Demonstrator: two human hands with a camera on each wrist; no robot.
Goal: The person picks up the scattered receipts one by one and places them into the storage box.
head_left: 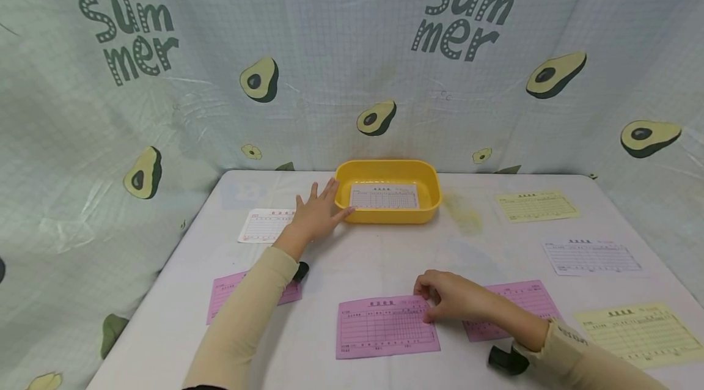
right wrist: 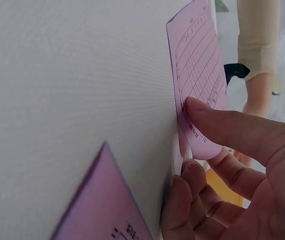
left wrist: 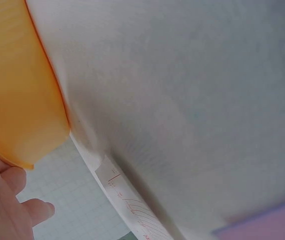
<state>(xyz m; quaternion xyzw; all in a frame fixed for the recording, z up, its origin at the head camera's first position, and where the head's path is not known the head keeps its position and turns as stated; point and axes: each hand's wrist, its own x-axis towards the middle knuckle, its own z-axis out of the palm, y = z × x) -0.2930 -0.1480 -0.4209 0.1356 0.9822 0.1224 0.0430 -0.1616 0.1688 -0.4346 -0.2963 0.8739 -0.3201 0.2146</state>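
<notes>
With thumb and fingers, my right hand (head_left: 456,297) pinches the right edge of a pink form slip (head_left: 385,329) in front of me. In the right wrist view the thumb (right wrist: 222,122) lies on the slip's printed face (right wrist: 197,60), with fingers behind it. My left hand (head_left: 316,216) is stretched forward, fingers spread, touching the left end of a yellow tray (head_left: 385,216). The left wrist view has its fingertips at the rim of the tray (left wrist: 27,100). A white printed slip (head_left: 383,196) lies inside the tray.
Right of me lie another pink slip (head_left: 522,301), two yellow slips (head_left: 536,206) (head_left: 643,335) and a whitish slip (head_left: 591,257). Toward the left are a red-printed white slip (head_left: 264,226) and a pink slip (head_left: 225,292), partly covered by my forearm. A patterned cloth (head_left: 330,41) hangs behind the table.
</notes>
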